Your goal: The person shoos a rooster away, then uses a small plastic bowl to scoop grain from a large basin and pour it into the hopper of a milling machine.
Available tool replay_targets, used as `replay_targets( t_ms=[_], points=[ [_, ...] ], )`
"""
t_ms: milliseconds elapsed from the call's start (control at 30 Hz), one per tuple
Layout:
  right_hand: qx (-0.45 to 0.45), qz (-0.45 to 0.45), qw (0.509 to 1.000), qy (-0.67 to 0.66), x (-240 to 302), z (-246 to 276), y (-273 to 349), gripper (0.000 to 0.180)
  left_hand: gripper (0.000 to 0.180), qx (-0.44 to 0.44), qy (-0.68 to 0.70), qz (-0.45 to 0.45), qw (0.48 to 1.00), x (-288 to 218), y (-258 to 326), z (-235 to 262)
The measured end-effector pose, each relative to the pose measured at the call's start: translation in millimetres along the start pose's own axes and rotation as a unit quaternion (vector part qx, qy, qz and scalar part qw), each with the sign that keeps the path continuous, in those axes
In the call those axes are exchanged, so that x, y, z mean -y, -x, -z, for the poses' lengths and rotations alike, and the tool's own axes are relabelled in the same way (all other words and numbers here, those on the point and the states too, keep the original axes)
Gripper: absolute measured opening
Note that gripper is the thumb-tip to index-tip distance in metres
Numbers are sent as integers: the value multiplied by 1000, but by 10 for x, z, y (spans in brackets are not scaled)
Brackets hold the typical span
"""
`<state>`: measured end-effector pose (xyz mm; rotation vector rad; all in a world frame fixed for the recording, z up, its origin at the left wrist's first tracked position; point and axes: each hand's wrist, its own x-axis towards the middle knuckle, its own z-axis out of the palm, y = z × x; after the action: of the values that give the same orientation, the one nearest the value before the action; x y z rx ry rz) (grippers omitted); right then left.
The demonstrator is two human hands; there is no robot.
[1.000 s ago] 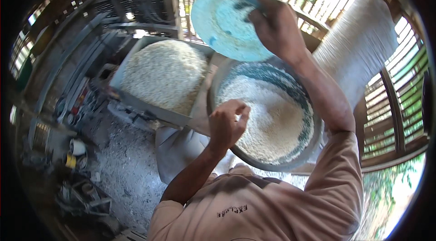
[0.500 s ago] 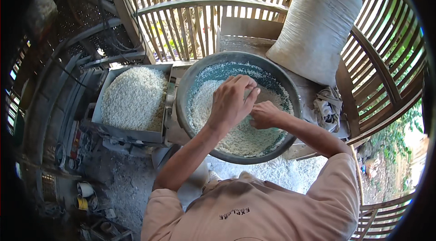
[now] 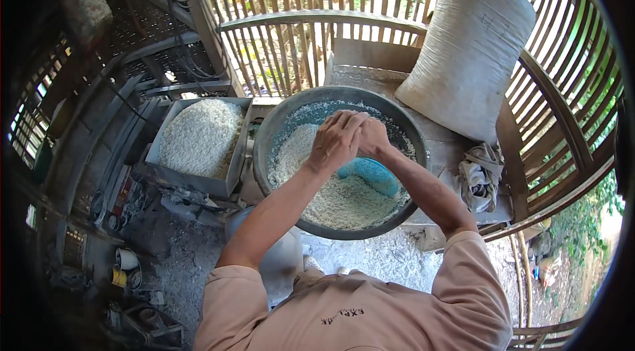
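Both hands have met; my right hand (image 3: 374, 136) grips the blue scoop (image 3: 370, 176), left hand (image 3: 337, 139) cupped over it—I'd scoop shallow in the basin (image 3: 264, 153).

Slatted bamboo walls (image 3: 297, 34), daylight through gaps, littered dirt floor (image 3: 178, 265)

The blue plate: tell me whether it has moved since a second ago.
Yes. The blue plate came down from above the basin's far rim into the white flakes inside it.

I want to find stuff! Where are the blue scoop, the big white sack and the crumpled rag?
blue scoop (image 3: 370, 174), head view, its rounded back.
big white sack (image 3: 471, 40), head view, its front face.
crumpled rag (image 3: 479, 178), head view, its middle folds.
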<state>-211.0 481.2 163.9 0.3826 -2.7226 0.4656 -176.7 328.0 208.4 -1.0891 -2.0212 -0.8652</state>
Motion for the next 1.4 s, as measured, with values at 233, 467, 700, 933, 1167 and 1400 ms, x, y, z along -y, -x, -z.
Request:
replay_targets(
  t_ms=[233,467,700,933,1167,1400],
  points=[
    [74,31,704,-705,402,126,-7,38,40,-17,6,-79,997,30,55,-54],
    [46,-185,320,-928,455,34,-19,49,60,11,61,-49,997,72,79,-112],
    [-33,-163,561,-811,135,354,-124,75,63,105,-101,-65,987,154,220,-252],
    [-76,-72,904,-415,-258,527,-150,52,25,170,-185,-24,968,488,286,-294],
    [-235,-147,911,-304,-1071,1755,270,53,18,30,-155,40,987,493,180,-49],
    [-145,-179,948,-220,-1568,722,1027,61,15,-6,-107,0,994,227,-73,-160]
  ],
)
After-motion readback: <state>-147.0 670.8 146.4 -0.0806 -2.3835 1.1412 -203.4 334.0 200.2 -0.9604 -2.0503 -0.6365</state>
